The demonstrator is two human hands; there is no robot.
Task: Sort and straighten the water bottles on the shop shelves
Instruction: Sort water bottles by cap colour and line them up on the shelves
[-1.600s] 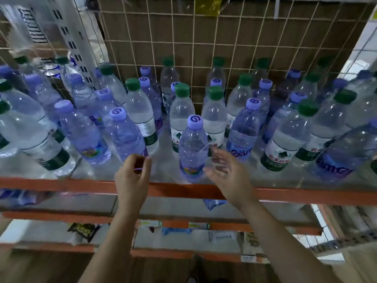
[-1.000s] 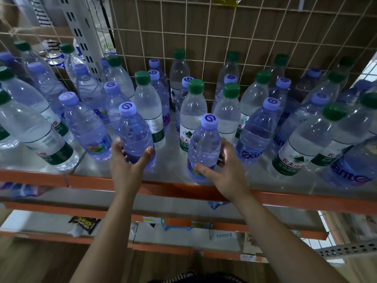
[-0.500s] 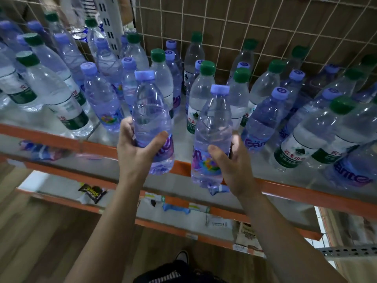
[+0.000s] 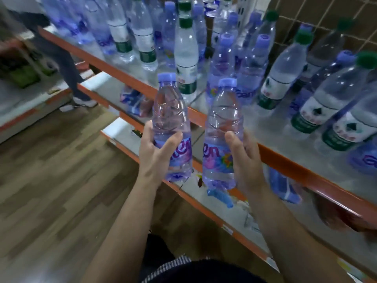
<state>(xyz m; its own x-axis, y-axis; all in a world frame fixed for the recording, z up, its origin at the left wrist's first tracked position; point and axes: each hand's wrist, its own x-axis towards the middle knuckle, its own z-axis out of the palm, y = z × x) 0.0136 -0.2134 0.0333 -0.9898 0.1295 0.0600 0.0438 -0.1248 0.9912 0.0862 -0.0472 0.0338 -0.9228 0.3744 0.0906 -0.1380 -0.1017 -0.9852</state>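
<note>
Purple-tinted plastic bottles are held off the shelf, one in each grip.

The left grip [image 4: 157,154] is wrapped round the label band of the left bottle [image 4: 171,111], and the right grip [image 4: 245,160] is wrapped likewise round the right bottle [image 4: 223,123]. Both bottles are kept upright and just apart, in front of the orange shelf edge [image 4: 285,160]. Their walls are thin, clear and ribbed in swirls above glossy printed labels, and are topped by smooth lilac caps. Denting is likely under a hard squeeze and slipping under a loose one. A dropped bottle would probably be sent rolling over the wooden floor [image 4: 51,160] below and left of the grips. Beyond the grips the green-capped bottles [image 4: 186,58] are packed close, so neighbours could be toppled by a careless return.
</note>
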